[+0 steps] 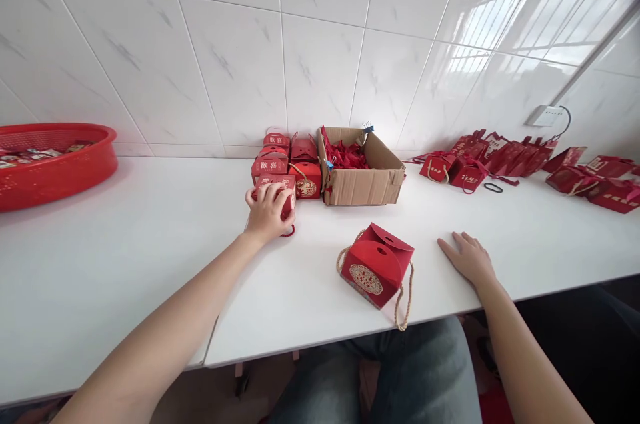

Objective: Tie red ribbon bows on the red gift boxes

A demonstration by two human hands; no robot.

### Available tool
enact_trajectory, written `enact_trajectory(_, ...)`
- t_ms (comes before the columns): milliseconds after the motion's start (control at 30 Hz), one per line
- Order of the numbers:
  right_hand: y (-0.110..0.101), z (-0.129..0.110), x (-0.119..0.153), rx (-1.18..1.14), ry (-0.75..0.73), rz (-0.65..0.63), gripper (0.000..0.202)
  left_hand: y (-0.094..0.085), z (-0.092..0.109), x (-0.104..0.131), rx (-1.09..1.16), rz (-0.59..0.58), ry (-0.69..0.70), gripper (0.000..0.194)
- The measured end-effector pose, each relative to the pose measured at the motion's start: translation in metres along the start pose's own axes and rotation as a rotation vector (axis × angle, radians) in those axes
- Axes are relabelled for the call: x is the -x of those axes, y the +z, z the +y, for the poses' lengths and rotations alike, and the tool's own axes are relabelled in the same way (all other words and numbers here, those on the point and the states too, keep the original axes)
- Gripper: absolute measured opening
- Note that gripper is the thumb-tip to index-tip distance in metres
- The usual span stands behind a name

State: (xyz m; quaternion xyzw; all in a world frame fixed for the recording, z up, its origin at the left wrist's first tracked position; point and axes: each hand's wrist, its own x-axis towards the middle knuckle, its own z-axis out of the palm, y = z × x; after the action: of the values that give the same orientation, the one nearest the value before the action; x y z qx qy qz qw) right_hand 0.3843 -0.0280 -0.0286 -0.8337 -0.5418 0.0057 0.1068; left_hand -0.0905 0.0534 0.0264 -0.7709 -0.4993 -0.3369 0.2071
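My left hand (pixel 270 212) is closed over the top of a red gift box (pixel 278 181) at the front of a group of similar boxes. A bit of red cord shows under that hand. On the table's near part stands another red gift box (pixel 377 265) with a round gold emblem, its top flaps not fully joined and twisted rope handles hanging at its sides. My right hand (pixel 467 257) lies flat on the table to the right of this box, fingers spread, holding nothing.
A cardboard box (pixel 363 185) of red ribbons stands by the wall. Several red gift boxes (pixel 467 174) with ribbons sit at the right, near a black ring (pixel 493 188) and a power strip (pixel 545 116). A large red basket (pixel 60 181) with small packets is at the left.
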Motion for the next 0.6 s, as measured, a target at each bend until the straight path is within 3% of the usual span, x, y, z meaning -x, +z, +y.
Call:
enact_trajectory(133,-0.001,0.0,0.003,-0.067,0.001,0.021,0.067,0.002,0.006,0.001,0.023,0.022,-0.019,0.036)
enact_trajectory(267,-0.025,-0.028,0.007,-0.324,-0.053,0.195,0.053,0.014,0.013,0.004,-0.002,0.094,-0.05,0.041)
enact_trajectory(367,-0.066,-0.083,0.006,-0.412,-0.276,0.313,0.043,0.02,0.022,0.009,0.021,0.123,-0.034,0.048)
enact_trajectory(433,-0.097,-0.133,0.0,-0.413,-0.436,0.338,0.04,0.019,0.029,0.012,0.106,0.07,0.091,0.047)
enact_trajectory(533,-0.129,-0.205,-0.026,-0.385,-0.609,0.248,0.041,0.015,0.04,0.015,0.283,-0.096,0.422,0.044)
enact_trajectory(600,-0.135,-0.243,-0.051,-0.27,-0.651,0.133,0.042,0.012,0.045,0.015,0.352,-0.155,0.515,0.045)
